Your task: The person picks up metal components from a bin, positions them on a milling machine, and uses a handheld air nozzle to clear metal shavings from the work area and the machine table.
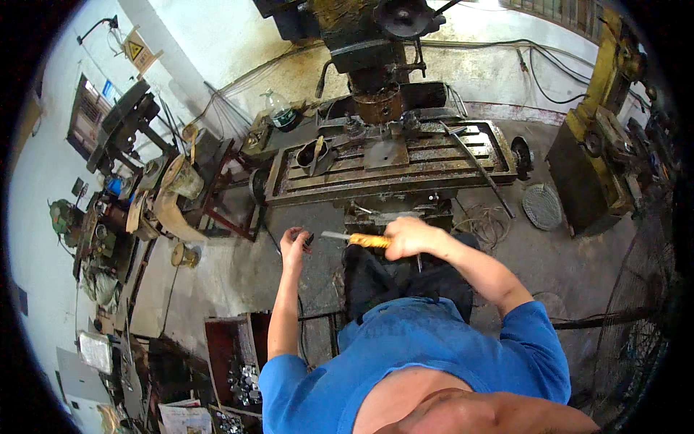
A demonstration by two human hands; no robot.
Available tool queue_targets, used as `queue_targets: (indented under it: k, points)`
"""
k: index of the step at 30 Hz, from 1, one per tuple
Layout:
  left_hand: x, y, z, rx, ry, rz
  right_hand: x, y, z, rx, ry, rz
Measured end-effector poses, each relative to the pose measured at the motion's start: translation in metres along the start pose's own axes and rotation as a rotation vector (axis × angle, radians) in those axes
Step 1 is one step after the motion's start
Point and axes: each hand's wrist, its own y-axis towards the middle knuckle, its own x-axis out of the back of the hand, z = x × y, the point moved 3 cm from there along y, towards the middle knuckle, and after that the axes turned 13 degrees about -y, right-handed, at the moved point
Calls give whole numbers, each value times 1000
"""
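My right hand point(409, 238) is closed round a yellow-handled tool with a flat grey blade point(369, 240); whether it is a file or a knife I cannot tell. The blade points left, toward my left hand point(293, 244). Between the bent fingers of that hand is a small dark piece point(309, 239), too small to name. A short gap shows between the blade tip and the piece. Both hands are in front of the slotted table point(340, 189) of a milling machine point(369, 54), above my lap.
On the slotted table lie a dark pot with a brush point(315, 154) and a long metal bar point(478, 168) jutting past its front edge. A red bin point(220, 340) beside shiny metal parts point(244, 383) is at lower left. A round grate point(542, 207) and a yellowish machine point(585, 159) are at right.
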Motion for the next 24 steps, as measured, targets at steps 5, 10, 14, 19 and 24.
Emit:
queue_targets:
  k: [5,10,14,19,24]
  points:
    - [-60,31,-11,-6,148,110,38,-5,-99,-554,11,-264]
    - [-155,86,-19,-476,652,203,54,32,-137,-640,19,-257]
    - [-226,114,-30,-647,755,248,56,48,-150,-605,74,-274]
    - [-267,138,-24,-707,1024,375,72,7,-166,-143,363,-625]
    - [-267,144,-21,-657,1101,509,-14,7,-198,-396,399,-516]
